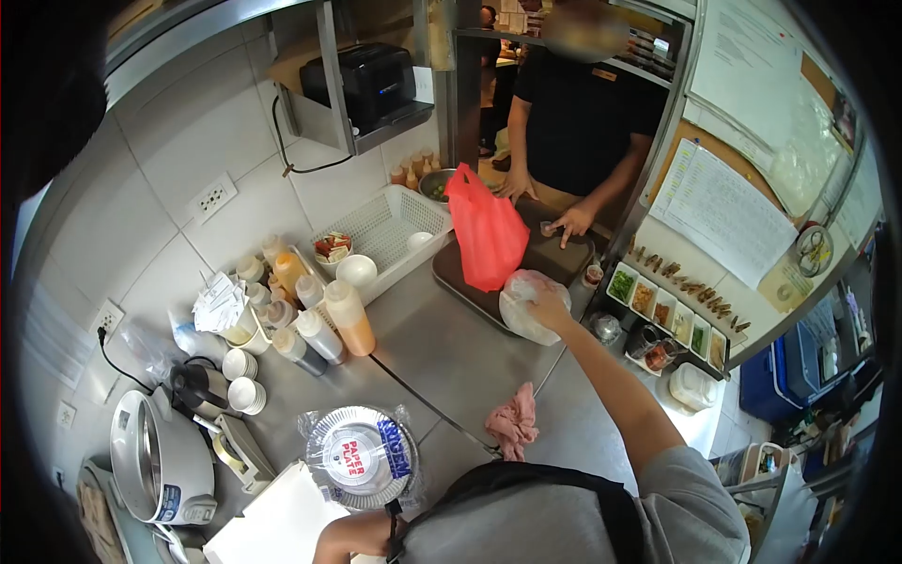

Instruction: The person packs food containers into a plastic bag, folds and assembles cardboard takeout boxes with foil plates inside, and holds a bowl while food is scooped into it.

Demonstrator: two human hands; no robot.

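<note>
My right arm stretches forward over the steel counter. My right hand (pixel 547 308) is closed on a translucent white plastic bag (pixel 528 318) at the near edge of a dark tray (pixel 460 282); what the bag contains is unclear. Just behind it a red plastic bag (pixel 484 230) stands upright on the tray. Of my left arm only a bent part (pixel 349 538) shows at the bottom edge, and the left hand is outside the view. Near it lies a wrapped pack of paper plates (pixel 362 456). A pink cloth (pixel 513 421) is crumpled on the counter.
Across the pass window a person in black has one hand (pixel 517 183) by the red bag and another (pixel 573 224) over the tray. Sauce bottles (pixel 348 320) and a white basket (pixel 385 226) line the left wall. Topping containers (pixel 662 312) stand right; a rice cooker (pixel 164 461) stands lower left.
</note>
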